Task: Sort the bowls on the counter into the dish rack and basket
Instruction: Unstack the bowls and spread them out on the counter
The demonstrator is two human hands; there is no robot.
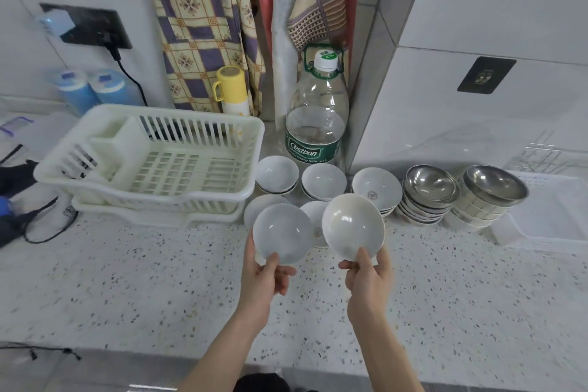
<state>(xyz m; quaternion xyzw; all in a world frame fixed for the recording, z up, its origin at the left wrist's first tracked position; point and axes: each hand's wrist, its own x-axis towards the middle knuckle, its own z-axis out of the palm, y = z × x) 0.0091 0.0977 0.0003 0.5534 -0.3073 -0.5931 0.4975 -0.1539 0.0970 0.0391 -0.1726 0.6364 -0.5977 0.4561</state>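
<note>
- Left hand [269,277] pinches a white bowl [282,233] by its near rim, above the counter [159,289].
- Right hand [369,277] pinches a second white bowl [351,230] likewise.
- Remaining white bowls [323,181] and steel bowl stacks [429,192] line the counter's far edge.
- Dish rack [152,159] stands at the far left, clear basket [553,216] at the far right.

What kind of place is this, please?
Most likely a home kitchen counter: a speckled countertop bears a white dish rack, stacks of steel bowls and a big water bottle, while each hand holds a white bowl.
</note>
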